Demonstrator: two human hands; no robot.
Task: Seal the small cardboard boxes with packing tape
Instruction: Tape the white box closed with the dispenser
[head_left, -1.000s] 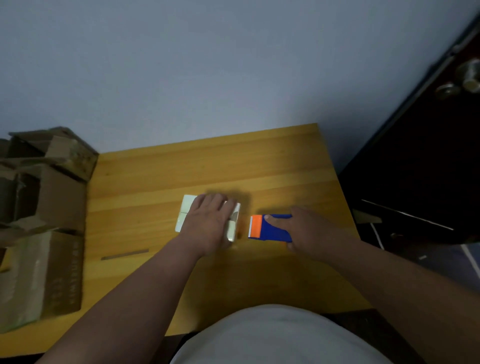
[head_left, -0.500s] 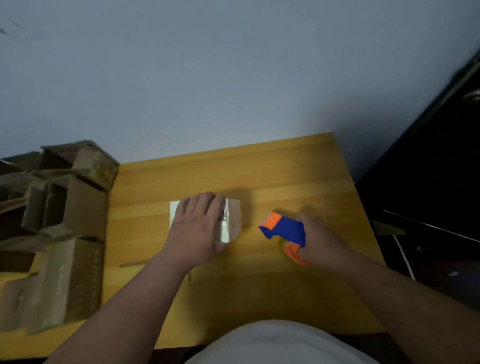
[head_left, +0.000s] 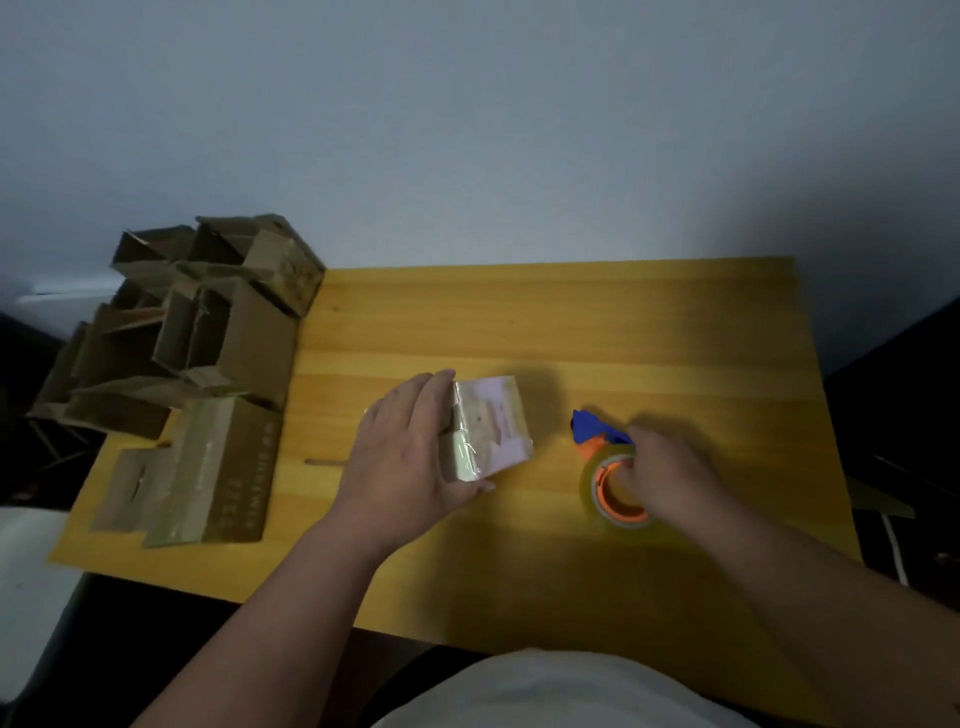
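Observation:
A small pale cardboard box (head_left: 493, 423) with shiny tape across it sits tipped up on the yellow wooden table (head_left: 571, 322). My left hand (head_left: 410, 457) grips its left side, fingers over the top and thumb under the near edge. To the right lies a blue and orange tape dispenser (head_left: 605, 457) carrying a clear tape roll. My right hand (head_left: 670, 473) holds the dispenser by the roll, fingers curled into its orange core. The dispenser stands apart from the box.
A pile of brown cardboard boxes (head_left: 208, 332) with open flaps crowds the table's left end, and a taped brown box (head_left: 218, 467) lies nearer me. A thin dark strip (head_left: 324, 461) lies on the wood beside my left wrist. The wall stands behind the table.
My left hand has tipped the small box up and turned it. My right hand has drawn the dispenser away to the right and set it lower, roll now facing up. The view shifted right.

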